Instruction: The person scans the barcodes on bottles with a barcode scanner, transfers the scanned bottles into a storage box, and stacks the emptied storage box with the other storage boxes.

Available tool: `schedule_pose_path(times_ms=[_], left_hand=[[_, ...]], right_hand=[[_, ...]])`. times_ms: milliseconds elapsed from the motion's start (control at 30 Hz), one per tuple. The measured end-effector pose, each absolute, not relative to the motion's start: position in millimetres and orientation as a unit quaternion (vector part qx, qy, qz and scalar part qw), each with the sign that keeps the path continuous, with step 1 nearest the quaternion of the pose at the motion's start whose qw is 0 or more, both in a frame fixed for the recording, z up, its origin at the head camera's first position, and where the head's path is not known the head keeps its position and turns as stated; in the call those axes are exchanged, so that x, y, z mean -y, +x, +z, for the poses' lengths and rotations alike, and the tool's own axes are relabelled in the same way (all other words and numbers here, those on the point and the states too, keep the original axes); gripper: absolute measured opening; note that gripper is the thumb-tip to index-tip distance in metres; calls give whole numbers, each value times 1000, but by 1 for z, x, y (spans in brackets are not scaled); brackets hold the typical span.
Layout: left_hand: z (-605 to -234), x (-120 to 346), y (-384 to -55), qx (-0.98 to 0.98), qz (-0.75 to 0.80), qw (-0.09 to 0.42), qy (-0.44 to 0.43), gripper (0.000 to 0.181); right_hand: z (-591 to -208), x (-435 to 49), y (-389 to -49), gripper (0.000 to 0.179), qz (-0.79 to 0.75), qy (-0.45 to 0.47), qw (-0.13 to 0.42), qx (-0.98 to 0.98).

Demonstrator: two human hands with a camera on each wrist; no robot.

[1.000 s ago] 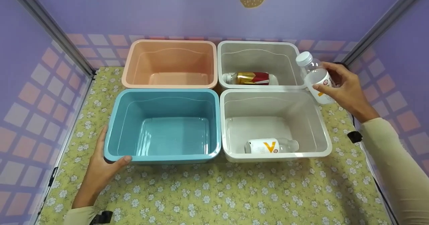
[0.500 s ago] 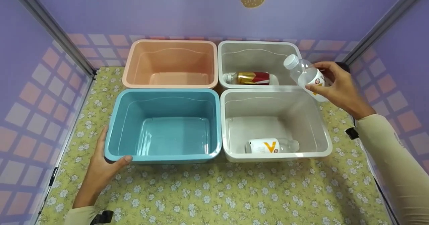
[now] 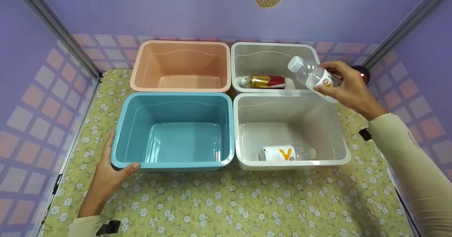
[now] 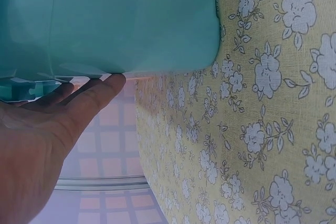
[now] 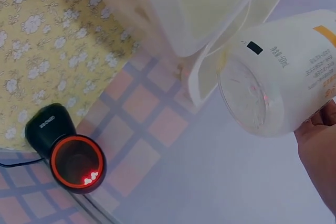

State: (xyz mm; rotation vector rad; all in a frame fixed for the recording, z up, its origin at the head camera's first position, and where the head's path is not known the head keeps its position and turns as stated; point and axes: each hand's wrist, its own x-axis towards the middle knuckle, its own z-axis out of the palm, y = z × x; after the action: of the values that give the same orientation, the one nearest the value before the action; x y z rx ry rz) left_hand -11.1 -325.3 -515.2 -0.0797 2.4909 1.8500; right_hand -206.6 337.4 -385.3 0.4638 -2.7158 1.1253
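Observation:
My right hand (image 3: 348,87) grips a clear plastic bottle (image 3: 310,76) with a white cap and a white label. It is tilted, its cap pointing left over the back grey bin (image 3: 275,45). The right wrist view shows the base end of this bottle (image 5: 283,77) up close. At the left, my left hand (image 3: 106,173) touches the near left corner of a blue bin (image 3: 173,165). Its thumb lies at the front rim, and in the left wrist view the fairly straight fingers (image 4: 107,88) rest along the side wall under the rim.
An orange bin (image 3: 180,88) stands behind the blue one. Inside the front grey bin (image 3: 293,163) lies a similar bottle (image 3: 279,153); the back grey bin contains a red and gold bottle (image 3: 267,82). A black scanner (image 5: 77,162) with a lit red ring stands near the back right corner.
My right hand has carried the bottle leftward from beside the grey bins to over the back grey bin, tipping its cap further left. My left hand has stayed at the blue bin.

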Motion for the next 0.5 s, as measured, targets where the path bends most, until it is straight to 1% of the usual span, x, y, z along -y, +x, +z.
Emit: schedule_pose_path(times_ms=[267, 500], left_hand=[[-513, 324, -15, -788, 615, 18, -28, 117], [-513, 324, -15, -789, 613, 25, -30, 118]], right_hand=[[-382, -323, -221, 63, 374, 165, 69, 910], [-388, -312, -226, 61, 374, 179, 69, 907]])
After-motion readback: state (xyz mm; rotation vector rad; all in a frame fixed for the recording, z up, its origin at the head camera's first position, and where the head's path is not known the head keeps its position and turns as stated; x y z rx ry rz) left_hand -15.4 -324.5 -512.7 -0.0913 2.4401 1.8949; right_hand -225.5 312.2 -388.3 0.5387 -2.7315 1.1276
